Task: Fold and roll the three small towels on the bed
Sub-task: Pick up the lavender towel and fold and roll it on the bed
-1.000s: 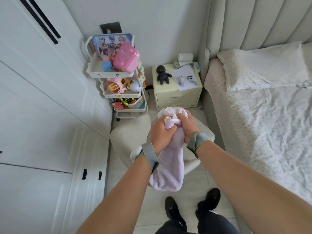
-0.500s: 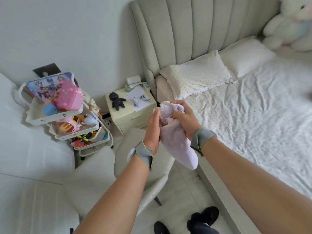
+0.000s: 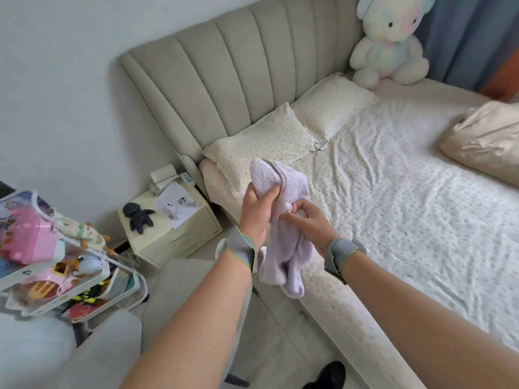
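While perhaps bunched, lilac towel point(image 3: 283, 220) in left hand point(image 3: 257, 211) and right hand point(image 3: 307, 220).

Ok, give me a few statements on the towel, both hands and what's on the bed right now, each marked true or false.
1. Both hands grip the lilac towel. True: the left hand holds its upper part, the right hand pinches its middle.
2. The towel lies flat on the bed. False: it hangs in the air at the bed's edge.
3. A pastel plush bear sits at the headboard end of the bed. True.
4. Two more towels lie on the sheet. False: none show there.
5. The black doll lies on the pillow. False: it lies on the nightstand.
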`<state>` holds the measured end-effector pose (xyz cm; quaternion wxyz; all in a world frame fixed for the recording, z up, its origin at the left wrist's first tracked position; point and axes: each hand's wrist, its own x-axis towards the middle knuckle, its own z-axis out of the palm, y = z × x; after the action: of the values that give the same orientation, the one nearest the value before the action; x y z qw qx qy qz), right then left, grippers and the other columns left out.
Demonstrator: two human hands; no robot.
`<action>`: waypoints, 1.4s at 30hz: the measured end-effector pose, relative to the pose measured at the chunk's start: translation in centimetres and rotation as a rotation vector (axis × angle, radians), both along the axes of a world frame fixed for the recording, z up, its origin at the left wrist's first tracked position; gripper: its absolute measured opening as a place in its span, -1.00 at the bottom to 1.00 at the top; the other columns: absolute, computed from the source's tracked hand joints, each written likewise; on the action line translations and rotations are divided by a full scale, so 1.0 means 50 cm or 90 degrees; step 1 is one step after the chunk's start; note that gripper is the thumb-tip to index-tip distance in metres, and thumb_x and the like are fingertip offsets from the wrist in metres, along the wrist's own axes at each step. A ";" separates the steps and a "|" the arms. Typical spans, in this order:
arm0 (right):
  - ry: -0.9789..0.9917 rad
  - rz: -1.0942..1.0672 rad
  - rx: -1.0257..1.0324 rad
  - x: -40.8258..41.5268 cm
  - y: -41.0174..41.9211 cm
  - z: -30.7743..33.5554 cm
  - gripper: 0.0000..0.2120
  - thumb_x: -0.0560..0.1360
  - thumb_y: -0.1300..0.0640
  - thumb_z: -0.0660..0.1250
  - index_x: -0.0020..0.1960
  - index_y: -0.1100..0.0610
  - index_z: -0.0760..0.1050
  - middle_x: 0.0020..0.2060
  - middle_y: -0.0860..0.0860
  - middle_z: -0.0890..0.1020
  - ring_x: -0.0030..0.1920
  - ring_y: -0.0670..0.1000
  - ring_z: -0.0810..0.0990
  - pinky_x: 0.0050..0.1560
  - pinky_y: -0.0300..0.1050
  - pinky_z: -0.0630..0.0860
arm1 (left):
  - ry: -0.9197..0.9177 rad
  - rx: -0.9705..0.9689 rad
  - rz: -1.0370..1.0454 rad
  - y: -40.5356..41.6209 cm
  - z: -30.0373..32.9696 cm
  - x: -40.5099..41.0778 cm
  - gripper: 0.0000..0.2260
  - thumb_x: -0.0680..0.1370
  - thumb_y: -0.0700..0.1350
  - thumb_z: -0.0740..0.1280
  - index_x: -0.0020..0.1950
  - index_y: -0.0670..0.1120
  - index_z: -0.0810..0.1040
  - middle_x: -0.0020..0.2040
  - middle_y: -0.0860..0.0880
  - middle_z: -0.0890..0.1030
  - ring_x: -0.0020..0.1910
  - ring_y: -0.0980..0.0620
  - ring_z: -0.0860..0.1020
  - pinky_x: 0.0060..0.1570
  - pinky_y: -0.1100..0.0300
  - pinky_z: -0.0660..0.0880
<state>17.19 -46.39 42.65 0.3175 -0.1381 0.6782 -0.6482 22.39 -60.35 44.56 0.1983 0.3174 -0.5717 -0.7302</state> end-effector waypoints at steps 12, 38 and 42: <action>0.004 -0.289 -0.050 -0.155 0.207 0.009 -0.61 0.55 -0.11 0.45 0.30 0.01 0.50 0.25 0.00 0.56 0.19 -0.16 0.56 0.03 -0.32 0.47 | -0.039 -0.109 -0.178 0.195 0.021 -0.194 -0.73 0.45 -0.20 0.37 0.14 -0.13 0.65 -0.07 -0.06 0.72 -0.06 -0.04 0.68 0.04 -0.03 0.61; 0.052 -0.707 0.207 -0.388 0.374 -0.010 -0.79 0.60 0.19 0.08 -0.01 0.12 0.50 -0.15 0.01 0.58 -0.12 0.05 0.51 -0.02 0.01 0.46 | -0.074 -0.309 -0.515 0.273 -0.015 -0.487 -0.73 0.55 -0.01 0.46 -0.23 -0.02 0.44 -0.28 0.05 0.44 -0.27 0.09 0.39 -0.25 0.16 0.39; -0.008 -0.772 0.213 -0.420 0.376 -0.014 -0.78 0.59 0.19 0.06 0.01 0.09 0.48 -0.21 -0.08 0.52 -0.16 -0.01 0.48 -0.08 -0.06 0.41 | -0.047 -0.362 -0.549 0.232 -0.023 -0.559 -0.64 0.58 0.01 0.42 -0.29 0.00 0.31 -0.38 0.13 0.28 -0.34 0.11 0.25 -0.37 0.23 0.24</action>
<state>-3.83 -27.59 41.96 -0.0852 0.3264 0.7261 -0.5991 -5.54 -48.75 43.40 -0.0626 0.0121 -0.8328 -0.5499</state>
